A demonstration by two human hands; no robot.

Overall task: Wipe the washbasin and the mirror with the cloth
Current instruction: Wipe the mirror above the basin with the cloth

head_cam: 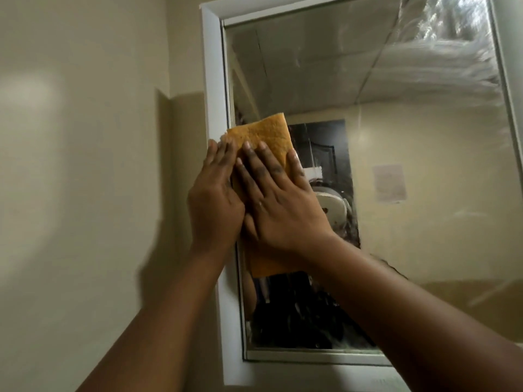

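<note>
We see the orange cloth [261, 140] laid flat against the glass of the mirror [396, 171], at the mirror's left edge and about halfway up it; its top left corner meets the white frame [212, 89], and its lower end shows below our hands, hanging against the glass. Both our hands lie on the cloth with straight fingers; the left hand [213, 205] presses its left part, fingers together and pointing up, its outer edge over the inner edge of the frame; the right hand [278, 202] presses the middle of the cloth, fingers spread, and sits just beside the left, touching it along the thumb side; a ring shows on one finger of the right hand. Neither hand curls round the cloth; both push it flat. Both forearms reach up from the bottom of the view. Wet streaks and smears cover the upper right part of the glass; the reflection shows a ceiling, a pale wall with a sheet of paper on it, and a dark doorway. To the left of the frame stands a cream wall [85, 165], which carries the shadow of our arms. We cannot see the washbasin.
</note>
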